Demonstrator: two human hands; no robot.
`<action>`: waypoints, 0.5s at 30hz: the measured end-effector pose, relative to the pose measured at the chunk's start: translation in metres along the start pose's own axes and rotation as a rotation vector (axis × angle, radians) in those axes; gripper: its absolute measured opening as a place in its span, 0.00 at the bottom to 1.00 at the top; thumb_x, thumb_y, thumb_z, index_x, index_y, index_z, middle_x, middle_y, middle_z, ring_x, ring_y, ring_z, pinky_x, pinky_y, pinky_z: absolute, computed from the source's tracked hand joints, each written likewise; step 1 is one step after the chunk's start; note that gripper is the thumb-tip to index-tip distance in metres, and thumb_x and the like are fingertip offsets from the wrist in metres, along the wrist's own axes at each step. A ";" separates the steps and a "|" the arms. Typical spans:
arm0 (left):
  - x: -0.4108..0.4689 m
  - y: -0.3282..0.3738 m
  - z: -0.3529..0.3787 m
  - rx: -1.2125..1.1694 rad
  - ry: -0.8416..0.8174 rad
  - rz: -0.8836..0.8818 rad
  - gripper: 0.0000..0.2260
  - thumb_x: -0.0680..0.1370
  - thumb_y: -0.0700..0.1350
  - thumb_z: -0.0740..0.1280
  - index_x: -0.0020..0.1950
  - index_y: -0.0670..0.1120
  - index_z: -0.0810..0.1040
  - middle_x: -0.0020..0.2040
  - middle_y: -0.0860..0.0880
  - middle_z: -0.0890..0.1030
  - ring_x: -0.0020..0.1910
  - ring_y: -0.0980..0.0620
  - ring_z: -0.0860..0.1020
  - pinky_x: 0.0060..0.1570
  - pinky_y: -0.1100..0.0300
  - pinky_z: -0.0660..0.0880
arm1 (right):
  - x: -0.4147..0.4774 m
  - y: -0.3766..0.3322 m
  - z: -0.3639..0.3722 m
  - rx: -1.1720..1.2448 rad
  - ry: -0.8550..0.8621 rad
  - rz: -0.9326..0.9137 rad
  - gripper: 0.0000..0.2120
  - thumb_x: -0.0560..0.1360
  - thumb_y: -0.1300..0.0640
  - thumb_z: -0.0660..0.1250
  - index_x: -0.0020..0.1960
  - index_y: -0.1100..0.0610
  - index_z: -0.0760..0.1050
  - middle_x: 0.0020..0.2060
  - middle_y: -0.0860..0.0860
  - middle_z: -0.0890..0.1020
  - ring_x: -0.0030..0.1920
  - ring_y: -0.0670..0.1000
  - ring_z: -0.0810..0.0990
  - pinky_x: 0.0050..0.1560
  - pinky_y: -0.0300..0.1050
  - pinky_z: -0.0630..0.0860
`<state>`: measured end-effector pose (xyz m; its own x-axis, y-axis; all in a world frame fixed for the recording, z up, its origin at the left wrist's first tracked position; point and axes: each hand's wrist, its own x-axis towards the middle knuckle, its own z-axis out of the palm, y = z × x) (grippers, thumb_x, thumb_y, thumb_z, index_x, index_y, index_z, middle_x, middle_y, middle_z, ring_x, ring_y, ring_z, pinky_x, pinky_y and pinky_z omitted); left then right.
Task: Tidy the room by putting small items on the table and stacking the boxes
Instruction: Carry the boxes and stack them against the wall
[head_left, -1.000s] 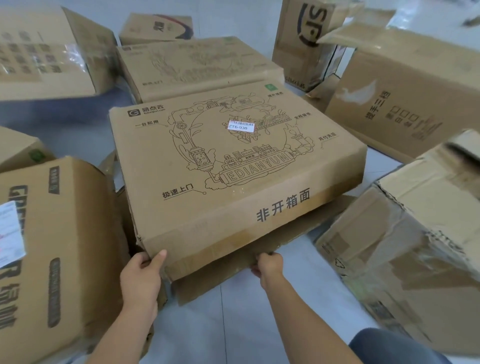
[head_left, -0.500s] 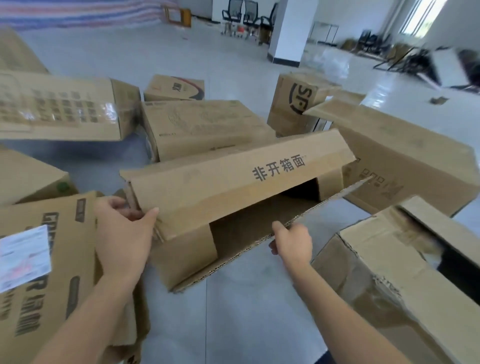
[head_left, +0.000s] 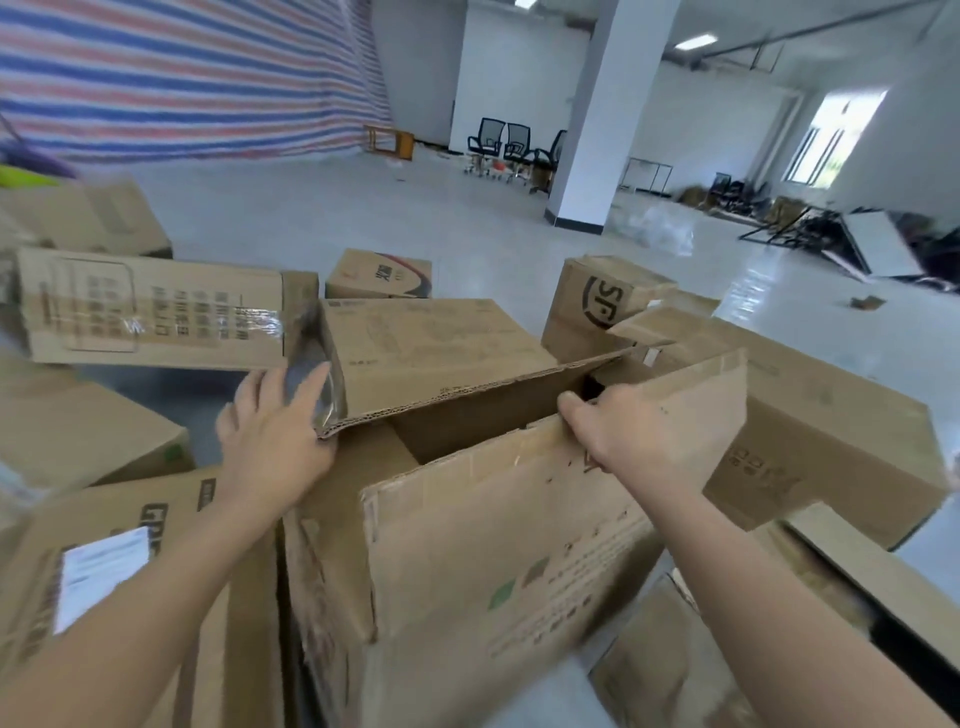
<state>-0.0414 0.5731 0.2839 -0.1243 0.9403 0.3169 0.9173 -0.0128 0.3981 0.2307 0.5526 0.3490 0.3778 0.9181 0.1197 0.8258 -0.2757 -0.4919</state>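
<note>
A large flat cardboard box (head_left: 493, 545) stands tipped up on its edge in front of me, its open bottom facing upward and its flaps loose. My left hand (head_left: 275, 431) lies with straight fingers against the box's left corner, at the edge of the far flap (head_left: 467, 395). My right hand (head_left: 618, 441) grips the top edge of the near flap, fingers curled over it. The inside of the box is dark, and I cannot make out anything in it.
Several cardboard boxes crowd round: a taped long box (head_left: 156, 309) at the left, a labelled box (head_left: 104, 571) by my left arm, an SF box (head_left: 602, 301) and a wide box (head_left: 831, 441) at the right. A white pillar (head_left: 597, 130) and office chairs (head_left: 504, 145) stand beyond.
The flat box has been tipped from lying flat to standing on its edge, open side up. My hands have shifted from its front edge to its upper corner and flap, and my view has risen.
</note>
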 end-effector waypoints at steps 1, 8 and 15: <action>0.000 0.003 0.000 -0.040 0.032 0.072 0.28 0.74 0.44 0.68 0.73 0.51 0.64 0.73 0.43 0.64 0.72 0.41 0.59 0.68 0.45 0.57 | 0.003 -0.003 0.005 -0.143 -0.022 -0.037 0.22 0.70 0.43 0.54 0.41 0.61 0.74 0.37 0.59 0.80 0.45 0.60 0.80 0.45 0.49 0.77; -0.013 0.005 0.006 0.003 0.165 0.511 0.20 0.61 0.30 0.76 0.49 0.46 0.81 0.38 0.46 0.82 0.33 0.43 0.80 0.23 0.58 0.71 | -0.003 0.008 0.034 -0.289 0.119 -0.464 0.32 0.72 0.38 0.45 0.56 0.58 0.76 0.55 0.55 0.76 0.58 0.58 0.72 0.56 0.52 0.69; -0.007 0.019 0.014 0.320 0.065 0.728 0.06 0.65 0.45 0.64 0.33 0.45 0.80 0.26 0.48 0.73 0.21 0.48 0.74 0.16 0.66 0.62 | 0.006 0.028 0.016 -0.214 -0.339 -0.644 0.24 0.74 0.47 0.67 0.67 0.55 0.71 0.55 0.50 0.75 0.59 0.51 0.69 0.64 0.46 0.65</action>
<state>-0.0180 0.5710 0.2768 0.5349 0.7116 0.4556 0.8395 -0.5084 -0.1916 0.2492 0.5547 0.3216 -0.3272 0.9442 0.0384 0.9161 0.3269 -0.2322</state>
